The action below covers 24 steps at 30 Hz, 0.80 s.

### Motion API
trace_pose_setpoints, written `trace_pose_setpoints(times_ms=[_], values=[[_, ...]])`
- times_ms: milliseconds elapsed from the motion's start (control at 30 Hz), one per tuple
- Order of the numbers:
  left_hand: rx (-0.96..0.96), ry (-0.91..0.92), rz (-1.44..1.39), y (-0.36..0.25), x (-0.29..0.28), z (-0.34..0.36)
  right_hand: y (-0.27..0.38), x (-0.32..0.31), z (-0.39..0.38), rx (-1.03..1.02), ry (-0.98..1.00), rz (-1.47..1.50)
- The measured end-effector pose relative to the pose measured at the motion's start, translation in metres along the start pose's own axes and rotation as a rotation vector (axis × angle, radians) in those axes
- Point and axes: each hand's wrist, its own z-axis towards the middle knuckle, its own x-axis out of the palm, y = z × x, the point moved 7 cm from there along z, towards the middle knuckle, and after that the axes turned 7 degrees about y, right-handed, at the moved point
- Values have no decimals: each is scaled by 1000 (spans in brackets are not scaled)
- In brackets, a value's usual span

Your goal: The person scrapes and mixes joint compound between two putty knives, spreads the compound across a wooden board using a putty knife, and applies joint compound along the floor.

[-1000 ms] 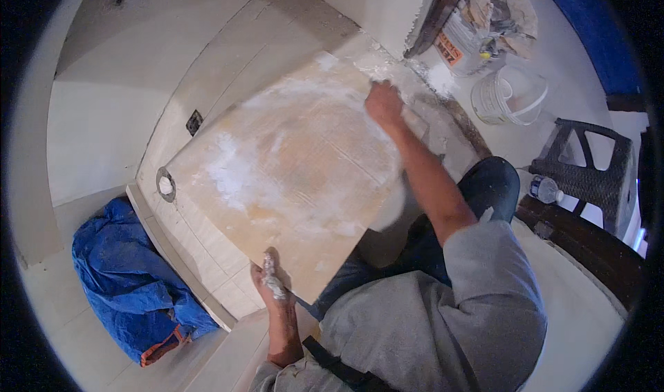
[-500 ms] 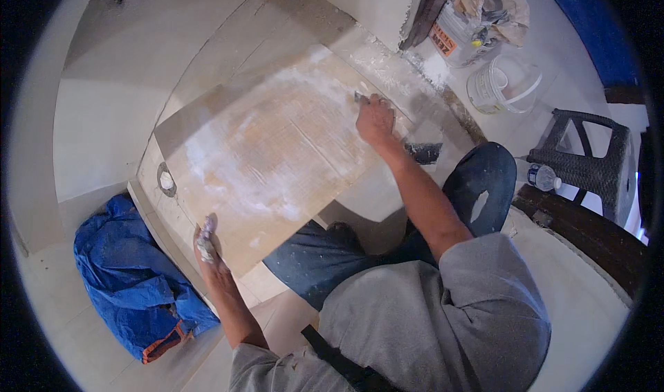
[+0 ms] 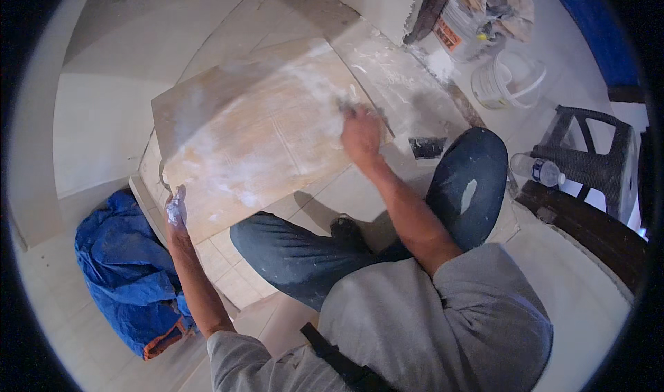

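A pale tan rectangular board (image 3: 266, 143), smeared with white, is tilted over the tiled floor in front of my knees. My left hand (image 3: 176, 208), whitened at the fingers, is closed on the board's near left corner. Toward the board's right edge, my right hand (image 3: 361, 132) is closed and presses down on the smeared face. A small dark piece (image 3: 346, 106) shows at its fingertips; motion blur hides what kind of thing it is.
A blue tarp-like bundle (image 3: 131, 274) lies left of my arm. At the right are a white bucket (image 3: 490, 87), a larger tub (image 3: 456, 25) topped with cloths, a dark stool (image 3: 588, 157) and a plastic bottle (image 3: 539, 170). A dark rectangular piece (image 3: 427, 147) lies by my right knee.
The board has shifted left and turned slightly, my left hand moving left with its corner. My right hand has moved left and a little nearer me. My knees have shifted left.
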Motion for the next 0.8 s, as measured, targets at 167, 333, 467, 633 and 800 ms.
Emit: trace_pose_setpoints(times_ms=[167, 333, 467, 633, 800], values=[[79, 56, -19, 4, -3, 32, 7, 38, -21, -96, -114, -2], [82, 81, -133, 29, 3, 35, -58, 47, 48, 96, -23, -85], [6, 224, -303, 51, 44, 9, -125, 48, 130, 169, 139, 281], [-93, 249, -415, 141, 35, 9, -132, -10, 187, -137, 678, -87], [-248, 62, -346, 224, 37, 4, -145, -46, 166, -192, 743, -151]])
